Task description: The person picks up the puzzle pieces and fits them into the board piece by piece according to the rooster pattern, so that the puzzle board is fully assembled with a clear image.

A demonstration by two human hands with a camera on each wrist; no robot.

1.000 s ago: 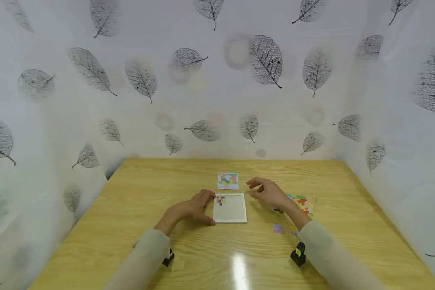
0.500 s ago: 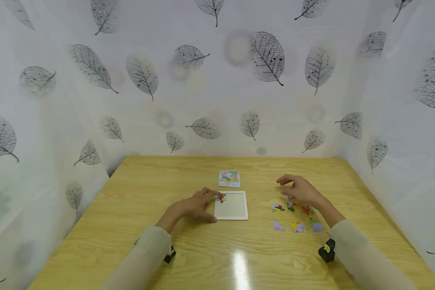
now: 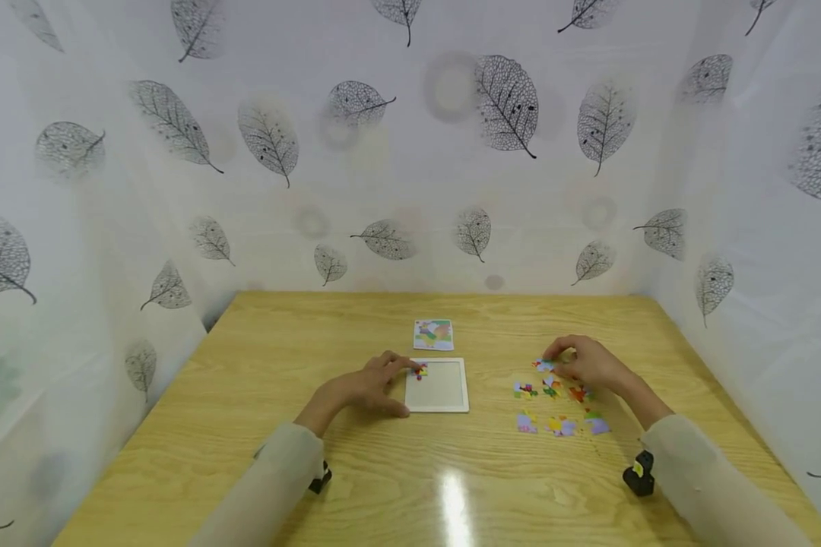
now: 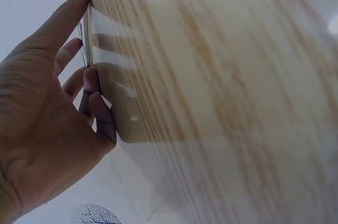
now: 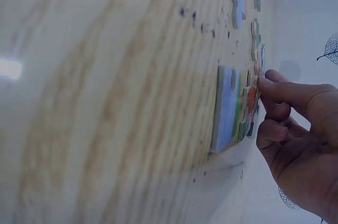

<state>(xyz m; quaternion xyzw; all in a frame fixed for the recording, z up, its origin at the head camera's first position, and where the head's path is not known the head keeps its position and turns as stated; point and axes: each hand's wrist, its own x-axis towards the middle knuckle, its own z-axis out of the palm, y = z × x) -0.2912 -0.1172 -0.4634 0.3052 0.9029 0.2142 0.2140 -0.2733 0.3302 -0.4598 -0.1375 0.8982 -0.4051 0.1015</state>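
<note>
the sleeves (image 3: 267,486) are pale beige, the wrist devices (image 3: 639,474) black.

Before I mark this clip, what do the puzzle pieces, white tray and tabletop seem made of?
Puzzle pieces: probably printed wood or card, given flat colours and thick edges.
White tray: smooth, pale, perhaps painted wood or plastic; unclear which.
Tabletop: glossy wood or wood-look laminate, showing grain and bright reflection.

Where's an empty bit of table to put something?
The table is bare between the sleeves and left of the left hand. A strip between the white tray and loose puzzle pieces is free too. Crowded: among those pieces, around the right hand.
</note>
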